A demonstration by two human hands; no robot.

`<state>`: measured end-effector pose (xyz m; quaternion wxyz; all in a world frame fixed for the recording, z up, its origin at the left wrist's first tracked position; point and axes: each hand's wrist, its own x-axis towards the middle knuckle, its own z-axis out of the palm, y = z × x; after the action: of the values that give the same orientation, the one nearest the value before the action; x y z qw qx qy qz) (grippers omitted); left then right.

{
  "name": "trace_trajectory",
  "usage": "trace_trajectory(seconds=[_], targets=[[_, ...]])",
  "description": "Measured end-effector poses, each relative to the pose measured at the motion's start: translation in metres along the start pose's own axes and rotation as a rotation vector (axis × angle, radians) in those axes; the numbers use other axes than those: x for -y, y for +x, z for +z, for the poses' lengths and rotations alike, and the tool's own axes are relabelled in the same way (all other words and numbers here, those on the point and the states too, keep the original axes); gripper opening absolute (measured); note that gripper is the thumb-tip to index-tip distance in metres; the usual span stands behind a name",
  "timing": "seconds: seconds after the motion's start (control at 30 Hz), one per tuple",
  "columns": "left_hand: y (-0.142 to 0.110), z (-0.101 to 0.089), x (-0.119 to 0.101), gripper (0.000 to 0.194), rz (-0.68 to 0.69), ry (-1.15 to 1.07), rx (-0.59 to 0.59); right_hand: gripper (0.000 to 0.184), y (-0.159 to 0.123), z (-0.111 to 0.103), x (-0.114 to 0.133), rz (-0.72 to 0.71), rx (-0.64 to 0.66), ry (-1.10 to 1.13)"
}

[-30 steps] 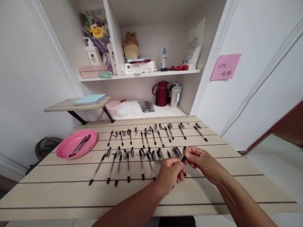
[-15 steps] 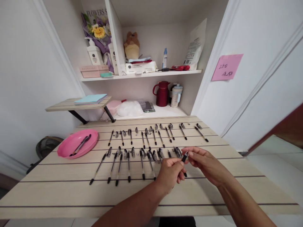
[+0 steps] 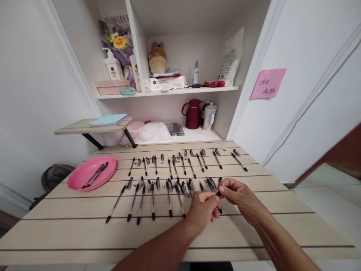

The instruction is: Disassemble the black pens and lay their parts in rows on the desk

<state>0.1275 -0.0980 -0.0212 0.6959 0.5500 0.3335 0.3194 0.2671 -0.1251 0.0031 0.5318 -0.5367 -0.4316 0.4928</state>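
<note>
My left hand (image 3: 203,209) is closed round the barrel of a black pen (image 3: 219,193) at the right end of the front row. The thumb and fingers of my right hand (image 3: 236,192) pinch the pen's upper end, where a small shiny tip shows between them. My fingers hide most of this pen. Just behind my hands lie clear-and-black pen caps (image 3: 211,183). To the left, uncapped pens (image 3: 153,201) lie in a row with caps and small tip pieces beside them, and a second row of pens (image 3: 191,167) lies farther back.
A pink plate (image 3: 73,180) with capped pens in it sits at the table's left. Behind it stands a small raised shelf (image 3: 76,128) bearing blue paper. A white cabinet at the back holds a red jug (image 3: 193,114), a cup (image 3: 209,117) and bottles.
My right fingers have closed in lower over the pen's tip end, covering more of it. My left hand keeps its grip in nearly the same place. The view has shifted slightly.
</note>
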Motion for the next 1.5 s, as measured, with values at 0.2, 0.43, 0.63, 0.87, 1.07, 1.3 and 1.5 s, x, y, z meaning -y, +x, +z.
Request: trace_trajectory(seconds=[0.2, 0.43, 0.63, 0.87, 1.07, 1.3, 1.5], targets=[[0.0, -0.001, -0.001, 0.022, -0.005, -0.006, 0.003, 0.029, -0.001, 0.001, -0.002, 0.035, 0.019, 0.04], [0.0, -0.001, 0.0, 0.022, -0.005, -0.023, -0.005, 0.03, 0.0, 0.002, -0.002, 0.05, 0.012, 0.036], [0.001, 0.0, 0.002, 0.021, -0.02, -0.032, -0.004, 0.029, 0.002, 0.005, -0.008, 0.037, -0.034, 0.044], [0.001, -0.001, 0.001, 0.024, -0.053, -0.138, -0.013, 0.036, 0.007, -0.008, -0.003, 0.01, -0.072, 0.062], [0.003, -0.002, 0.004, 0.033, -0.101, -0.314, -0.028, 0.034, 0.025, -0.042, -0.008, -0.038, -0.392, 0.1], [0.005, -0.001, 0.006, 0.033, -0.107, -0.302, -0.021, 0.034, 0.013, -0.009, -0.005, 0.135, 0.057, -0.003], [0.005, -0.002, 0.007, 0.031, -0.092, -0.298, -0.028, 0.03, 0.013, 0.008, -0.011, 0.126, 0.002, 0.093]])
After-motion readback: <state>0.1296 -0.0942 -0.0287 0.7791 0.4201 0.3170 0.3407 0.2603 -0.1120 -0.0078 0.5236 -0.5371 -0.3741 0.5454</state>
